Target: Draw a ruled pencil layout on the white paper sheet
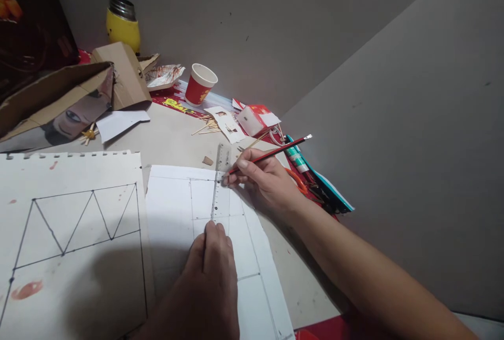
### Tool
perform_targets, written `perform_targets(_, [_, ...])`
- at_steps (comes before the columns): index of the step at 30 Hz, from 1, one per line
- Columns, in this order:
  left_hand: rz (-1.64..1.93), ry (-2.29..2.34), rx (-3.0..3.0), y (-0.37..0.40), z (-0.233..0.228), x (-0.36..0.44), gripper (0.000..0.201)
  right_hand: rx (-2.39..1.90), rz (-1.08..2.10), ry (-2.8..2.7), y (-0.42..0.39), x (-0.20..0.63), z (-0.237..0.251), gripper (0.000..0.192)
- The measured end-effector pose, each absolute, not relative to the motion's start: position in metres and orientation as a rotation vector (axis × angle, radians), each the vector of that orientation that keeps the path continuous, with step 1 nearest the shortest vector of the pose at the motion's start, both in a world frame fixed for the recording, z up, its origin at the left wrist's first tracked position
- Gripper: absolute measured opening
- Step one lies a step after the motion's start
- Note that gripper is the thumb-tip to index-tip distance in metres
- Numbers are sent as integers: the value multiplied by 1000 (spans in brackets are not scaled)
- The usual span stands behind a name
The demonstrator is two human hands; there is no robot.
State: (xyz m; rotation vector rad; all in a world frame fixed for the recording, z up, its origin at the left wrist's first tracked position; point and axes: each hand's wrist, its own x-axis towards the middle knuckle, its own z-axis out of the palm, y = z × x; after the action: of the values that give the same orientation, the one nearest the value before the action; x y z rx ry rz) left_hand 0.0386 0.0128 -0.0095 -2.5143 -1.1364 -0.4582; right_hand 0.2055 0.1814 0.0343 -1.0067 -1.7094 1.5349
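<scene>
Head view, nearest first: at about 6 o'clock the left hand (207, 277) lies flat on a white sheet (173, 208), its fingers together and their tips pressing down the near end of a clear ruler (219, 182). That ruler runs away from the hand toward 12 o'clock, lying on the sheet along one of the pencil lines ruled there. At 3 o'clock of the ruler's far half the right hand (268, 179) comes in from the lower right, its fingers clamped on a red and black pencil (271, 153); the pencil tip touches the sheet just beside the ruler's edge, and its back end tilts up toward 2 o'clock.

At 9 o'clock of the sheet lies a bigger, stained card (71, 224) with a zigzag of triangles drawn inside a box. Just past the right hand, at 2 o'clock, orange scissors (296, 179) and a green glue tube (296, 158) lie on red paper. Farther out toward 12 o'clock are loose matchsticks (205, 127), a small red and white box (255, 116) and a red paper cup (200, 84) tilted on its side. At 10 o'clock a torn brown cardboard box (122, 74) stands, and behind it, against the grey wall, a yellow flask (123, 22)
</scene>
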Motion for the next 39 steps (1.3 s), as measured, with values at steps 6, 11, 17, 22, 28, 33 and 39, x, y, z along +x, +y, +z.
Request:
perform_targets(6, [-502,-1197,-2532,14,-7,40,64,-918,1670,-2038,163,195,55,35])
perform_targets(11, [-517,-1136,-2539,17,-8,38,75,-882,1665,-2191,161,186,59,35])
perform_targets(17, [-527,-1125,-2565,16,-7,38,90,-867,1632,-2269,164,187,58,36])
perform_targets(22, [-532,-1148,-2563,16,-7,39,75,-859,1589,-2309,163,187,57,35])
perform_targets(28, [-531,-1112,-2557,18,-9,39,77,-825,1574,-2366,164,187,58,31])
perform_targets(33, [-552,-1119,-2552,19,-9,38,79,-815,1551,-2396,165,187,58,28])
perform_targets(39, [-574,-1177,-2542,18,-7,39,56,-808,1531,-2426,165,187,59,27])
